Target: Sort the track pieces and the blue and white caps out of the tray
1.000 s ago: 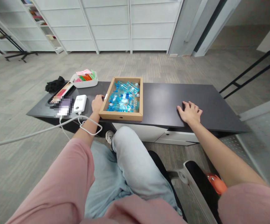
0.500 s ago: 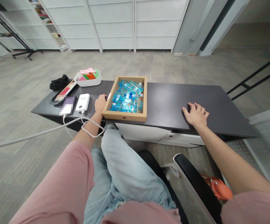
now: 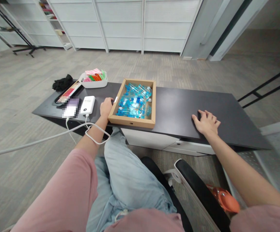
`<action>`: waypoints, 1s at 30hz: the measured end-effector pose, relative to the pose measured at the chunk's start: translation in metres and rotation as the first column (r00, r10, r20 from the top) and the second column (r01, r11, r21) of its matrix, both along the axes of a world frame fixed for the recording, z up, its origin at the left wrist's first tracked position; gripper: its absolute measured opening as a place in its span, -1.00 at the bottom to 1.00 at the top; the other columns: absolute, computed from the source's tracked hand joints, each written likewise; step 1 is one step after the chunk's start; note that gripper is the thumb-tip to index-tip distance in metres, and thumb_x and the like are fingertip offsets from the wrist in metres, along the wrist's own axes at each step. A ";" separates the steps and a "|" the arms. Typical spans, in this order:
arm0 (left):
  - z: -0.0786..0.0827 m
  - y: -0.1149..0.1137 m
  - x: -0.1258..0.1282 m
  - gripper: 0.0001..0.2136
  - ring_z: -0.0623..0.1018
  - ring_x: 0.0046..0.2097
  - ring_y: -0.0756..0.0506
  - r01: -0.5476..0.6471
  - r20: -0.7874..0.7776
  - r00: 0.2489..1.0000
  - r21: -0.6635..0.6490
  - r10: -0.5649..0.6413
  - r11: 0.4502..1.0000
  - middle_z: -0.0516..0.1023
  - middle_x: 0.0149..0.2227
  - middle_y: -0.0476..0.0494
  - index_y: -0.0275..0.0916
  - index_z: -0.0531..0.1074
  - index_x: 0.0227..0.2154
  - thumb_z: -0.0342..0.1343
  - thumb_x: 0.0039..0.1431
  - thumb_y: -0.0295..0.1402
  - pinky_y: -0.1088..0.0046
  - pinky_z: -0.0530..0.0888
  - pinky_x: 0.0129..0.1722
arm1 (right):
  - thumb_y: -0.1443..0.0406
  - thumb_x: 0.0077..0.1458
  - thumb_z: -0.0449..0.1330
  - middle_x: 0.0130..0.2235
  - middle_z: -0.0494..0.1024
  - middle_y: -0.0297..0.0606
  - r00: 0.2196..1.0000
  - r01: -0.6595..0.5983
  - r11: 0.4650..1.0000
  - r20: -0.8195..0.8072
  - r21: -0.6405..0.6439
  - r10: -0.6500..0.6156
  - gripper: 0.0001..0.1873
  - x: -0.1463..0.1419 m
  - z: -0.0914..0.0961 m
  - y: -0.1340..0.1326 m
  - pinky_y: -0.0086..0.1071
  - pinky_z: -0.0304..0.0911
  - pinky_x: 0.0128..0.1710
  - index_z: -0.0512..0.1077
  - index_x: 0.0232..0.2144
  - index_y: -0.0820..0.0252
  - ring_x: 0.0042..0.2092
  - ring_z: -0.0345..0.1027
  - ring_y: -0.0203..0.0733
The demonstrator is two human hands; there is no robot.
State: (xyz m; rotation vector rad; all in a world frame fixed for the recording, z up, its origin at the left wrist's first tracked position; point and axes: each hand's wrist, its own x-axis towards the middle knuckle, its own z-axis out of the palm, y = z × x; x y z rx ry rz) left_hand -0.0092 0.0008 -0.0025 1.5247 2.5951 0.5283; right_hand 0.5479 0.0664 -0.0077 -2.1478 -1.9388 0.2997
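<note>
Table (image 3: pixel 174 109), dark. Box (image 3: pixel 131 122), cardboard, uncovered, filled with blue plastic items (image 3: pixel 134 100). Left hand (image 3: pixel 106 107): at box's left wall, fingertips partly hidden. Right hand (image 3: pixel 206 123): on bare tabletop, fingers spread. Left end: white device (image 3: pixel 88 104), cabled; white tray (image 3: pixel 95 85), coloured contents; black cloth (image 3: pixel 62 83). Below: chair armrest (image 3: pixel 200 190). Beyond: white cabinets (image 3: pixel 120 27).

White panels (image 3: pixel 120 27) line the back; streaked grey flooring (image 3: pixel 176 69) lies before them.

Soft, even light; faint sheen on the dark table (image 3: pixel 176 108); upper-right corner dim; edges stretched; small pixelated patch (image 3: pixel 69 111) at left.
</note>
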 end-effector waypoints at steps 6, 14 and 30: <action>-0.002 0.001 -0.001 -0.62 0.62 0.39 -0.41 0.014 0.006 1.000 -0.002 -0.014 1.000 0.61 0.42 -0.41 -0.17 0.57 0.32 0.04 0.59 -0.36 0.07 0.50 0.41 | -0.23 0.43 -0.13 0.69 0.15 0.36 0.999 -0.004 1.000 0.046 -0.024 0.005 -0.02 -0.001 0.002 -0.002 0.48 -0.08 0.59 0.33 0.61 0.18 0.65 0.01 0.69; 0.001 0.000 0.000 -0.63 0.63 0.39 -0.41 0.001 -0.002 1.000 -0.012 -0.001 1.000 0.63 0.41 -0.40 -0.17 0.57 0.30 0.05 0.57 -0.37 0.09 0.49 0.40 | 0.03 0.39 0.09 0.40 0.57 0.18 0.971 -0.095 0.972 -0.194 0.215 0.138 -0.41 -0.035 0.016 -0.013 0.27 0.19 0.53 0.55 0.31 0.07 0.45 0.41 0.38; -0.005 -0.001 -0.003 -0.64 0.67 0.33 -0.38 -0.022 -0.017 1.000 0.006 0.022 1.000 0.66 0.39 -0.38 -0.18 0.60 0.30 0.09 0.59 -0.35 0.14 0.53 0.34 | -0.01 0.50 0.42 0.02 0.82 -0.15 0.261 -0.952 0.265 -0.049 0.150 0.964 -0.69 -0.258 0.053 0.002 0.04 0.04 0.27 0.84 0.06 -0.05 0.09 0.51 0.12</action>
